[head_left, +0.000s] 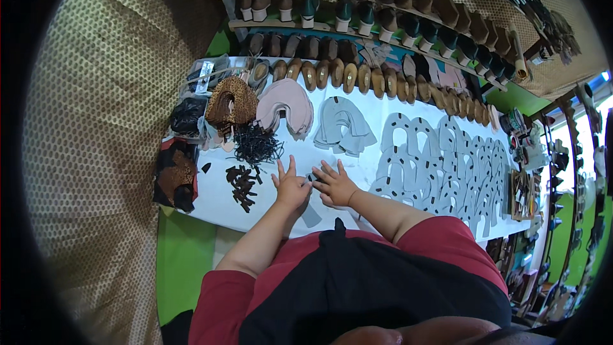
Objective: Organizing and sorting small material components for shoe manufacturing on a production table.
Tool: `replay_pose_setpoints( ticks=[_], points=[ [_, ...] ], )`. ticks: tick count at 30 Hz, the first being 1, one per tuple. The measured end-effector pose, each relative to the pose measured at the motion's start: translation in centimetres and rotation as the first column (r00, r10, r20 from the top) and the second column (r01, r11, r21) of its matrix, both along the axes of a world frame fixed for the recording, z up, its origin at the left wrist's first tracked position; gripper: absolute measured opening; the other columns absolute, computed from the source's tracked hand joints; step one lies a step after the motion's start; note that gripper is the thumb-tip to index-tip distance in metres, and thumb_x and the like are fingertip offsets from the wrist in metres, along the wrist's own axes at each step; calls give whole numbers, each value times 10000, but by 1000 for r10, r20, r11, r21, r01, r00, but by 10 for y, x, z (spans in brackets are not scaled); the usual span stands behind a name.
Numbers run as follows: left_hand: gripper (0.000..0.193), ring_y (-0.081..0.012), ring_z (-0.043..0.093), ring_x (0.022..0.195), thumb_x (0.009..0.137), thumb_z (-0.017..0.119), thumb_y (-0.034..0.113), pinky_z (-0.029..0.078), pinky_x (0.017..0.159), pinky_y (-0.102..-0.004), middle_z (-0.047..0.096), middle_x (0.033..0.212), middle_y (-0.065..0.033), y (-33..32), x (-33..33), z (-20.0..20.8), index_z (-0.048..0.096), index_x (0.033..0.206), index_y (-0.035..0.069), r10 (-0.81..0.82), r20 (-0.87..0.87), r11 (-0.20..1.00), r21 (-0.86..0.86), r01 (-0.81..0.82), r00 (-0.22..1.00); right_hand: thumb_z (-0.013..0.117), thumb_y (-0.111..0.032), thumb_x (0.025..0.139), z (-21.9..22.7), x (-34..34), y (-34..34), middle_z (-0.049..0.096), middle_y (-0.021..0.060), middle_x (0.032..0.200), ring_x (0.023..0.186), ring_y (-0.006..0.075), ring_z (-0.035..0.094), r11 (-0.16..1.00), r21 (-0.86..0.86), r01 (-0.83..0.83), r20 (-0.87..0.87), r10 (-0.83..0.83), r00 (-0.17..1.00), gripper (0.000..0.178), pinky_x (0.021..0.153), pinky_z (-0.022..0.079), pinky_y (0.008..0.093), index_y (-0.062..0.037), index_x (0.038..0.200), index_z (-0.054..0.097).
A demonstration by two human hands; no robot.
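Near the table's front edge, a grey U-shaped shoe-upper piece (311, 218) lies partly under both hands. Its near end shows, while much of the rest is covered. My left hand (292, 186) pinches the piece's edge between thumb and forefinger, with other fingers raised. My right hand (336, 185) has its fingers spread, the tips touching the piece beside a small black tab (311, 177). Left of my hands lies a pile of dark tabs (242, 186). Behind it sits a tangle of black strips (254, 143). A stack of grey upper pieces (345, 129) rests beyond my hands.
Rows of grey pieces with black tabs (440, 160) cover the table's right side. Pink pieces (285, 103) and leopard-print pieces (231, 102) lie at the far left. Brown shoe forms (350, 78) line the back, below shelves of heeled shoes (343, 13). A patterned curtain (115, 121) hangs left.
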State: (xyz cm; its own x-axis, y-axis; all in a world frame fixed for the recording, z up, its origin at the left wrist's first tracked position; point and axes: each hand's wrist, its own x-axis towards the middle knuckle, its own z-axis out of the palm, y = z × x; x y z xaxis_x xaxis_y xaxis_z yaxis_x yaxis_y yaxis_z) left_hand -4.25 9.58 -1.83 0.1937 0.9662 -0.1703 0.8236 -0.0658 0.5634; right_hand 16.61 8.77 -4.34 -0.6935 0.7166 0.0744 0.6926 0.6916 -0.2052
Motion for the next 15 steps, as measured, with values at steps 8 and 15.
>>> replay_pose_setpoints(
  ticks=[8,15],
  points=[
    [129,-473,34,1484,795,721,275,45,1137,-650,187,1609,-211,5,-5,-9,802,889,240,57,0,998,38,-57,998,586,-408,832,-1,3,-3,348,101,1549,1480,354,192,999,28,17,-138,-13,990,453,1090,124,744,-173,1207,678],
    [100,-451,92,1483,769,755,268,88,1156,-606,223,1599,-207,-10,10,-12,796,842,214,100,-10,989,113,-99,995,598,-423,818,4,3,-1,380,117,1525,1467,361,223,999,-47,19,12,-18,1000,445,1082,140,749,-156,1162,687]
  ],
)
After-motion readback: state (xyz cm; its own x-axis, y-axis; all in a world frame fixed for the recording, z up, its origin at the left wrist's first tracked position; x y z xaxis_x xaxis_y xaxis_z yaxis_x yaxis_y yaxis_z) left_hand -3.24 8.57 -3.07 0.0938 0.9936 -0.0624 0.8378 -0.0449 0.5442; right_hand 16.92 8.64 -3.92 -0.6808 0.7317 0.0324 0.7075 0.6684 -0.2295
